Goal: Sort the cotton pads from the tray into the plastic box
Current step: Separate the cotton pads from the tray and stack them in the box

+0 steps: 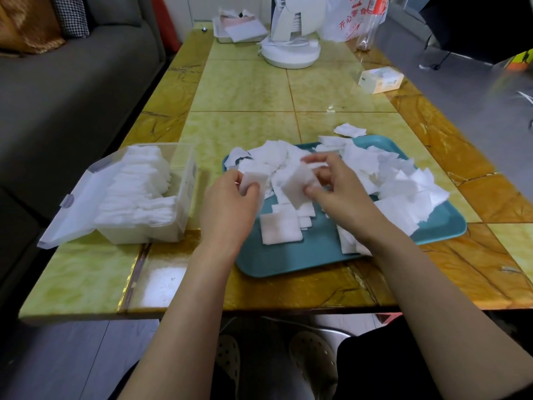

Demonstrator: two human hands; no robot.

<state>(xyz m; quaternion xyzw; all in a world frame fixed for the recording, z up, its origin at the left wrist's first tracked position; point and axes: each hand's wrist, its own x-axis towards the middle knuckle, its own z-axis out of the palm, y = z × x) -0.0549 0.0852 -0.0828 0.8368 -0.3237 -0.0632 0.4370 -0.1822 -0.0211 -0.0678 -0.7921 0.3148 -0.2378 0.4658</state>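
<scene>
Cotton pads [403, 183] are heaped in the teal tray [288, 261] and stacked in the plastic box [187, 183] at its nine o'clock. One is pinched by the left hand [227, 206], another by the right hand [337, 192].

White cotton pads [403, 186] on a teal tray [291, 258]; clear plastic box [184, 180]; yellow-green marbled table [245, 88].

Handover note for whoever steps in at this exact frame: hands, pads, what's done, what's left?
Hands: left hand pinches one cotton pad; right hand pinches another pad, both over the tray.
The plastic box, lid open, sits left of the tray and already holds rows of pads.
Left to do: a big loose pile on the tray, plus one stray pad on the table beyond it.
</scene>
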